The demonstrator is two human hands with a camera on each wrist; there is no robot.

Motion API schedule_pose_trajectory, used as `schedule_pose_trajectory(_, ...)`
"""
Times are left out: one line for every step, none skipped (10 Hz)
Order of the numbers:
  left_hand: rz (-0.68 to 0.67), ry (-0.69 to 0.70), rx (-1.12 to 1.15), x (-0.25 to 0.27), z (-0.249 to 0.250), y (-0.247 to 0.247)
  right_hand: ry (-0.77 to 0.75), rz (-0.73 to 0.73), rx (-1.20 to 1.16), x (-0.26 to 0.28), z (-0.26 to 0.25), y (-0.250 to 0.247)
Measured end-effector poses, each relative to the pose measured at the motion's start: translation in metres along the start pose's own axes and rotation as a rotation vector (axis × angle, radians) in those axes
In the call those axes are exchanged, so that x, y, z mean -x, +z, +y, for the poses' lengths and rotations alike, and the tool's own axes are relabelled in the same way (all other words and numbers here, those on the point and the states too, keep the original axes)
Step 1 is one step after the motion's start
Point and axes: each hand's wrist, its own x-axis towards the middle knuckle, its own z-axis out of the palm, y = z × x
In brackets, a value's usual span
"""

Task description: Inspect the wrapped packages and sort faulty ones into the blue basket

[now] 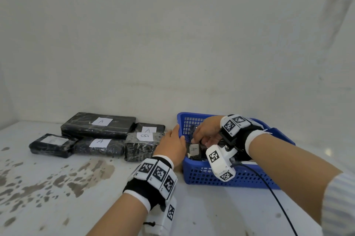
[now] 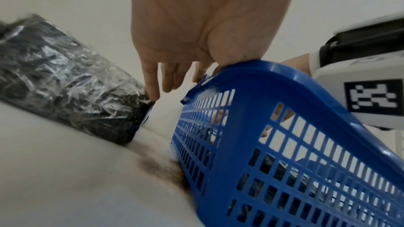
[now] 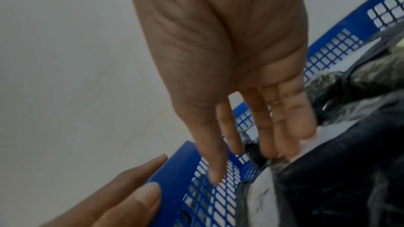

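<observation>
While my right hand (image 1: 206, 132) lies spread-fingered on a labelled black package (image 1: 194, 150) inside the blue basket (image 1: 230, 178), my flat left hand (image 1: 172, 144) on its rim could tip it.

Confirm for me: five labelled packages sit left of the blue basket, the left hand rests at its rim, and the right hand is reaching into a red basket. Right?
Not quite. The basket the right hand reaches into is blue, not red; the head view shows it. The five packages and the left hand at its rim are as you said.
</observation>
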Motion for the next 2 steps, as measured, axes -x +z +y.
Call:
schedule_pose_trajectory(0.016,-0.009,-0.039,0.003,0.006,-0.006,-0.076,0.009,-0.089,0.019,0.006,-0.004)
schedule_pose_trajectory(0.118,-0.018,0.045,0.015,0.01,-0.012,-0.153,0.17,-0.289,0.039,0.019,0.001)
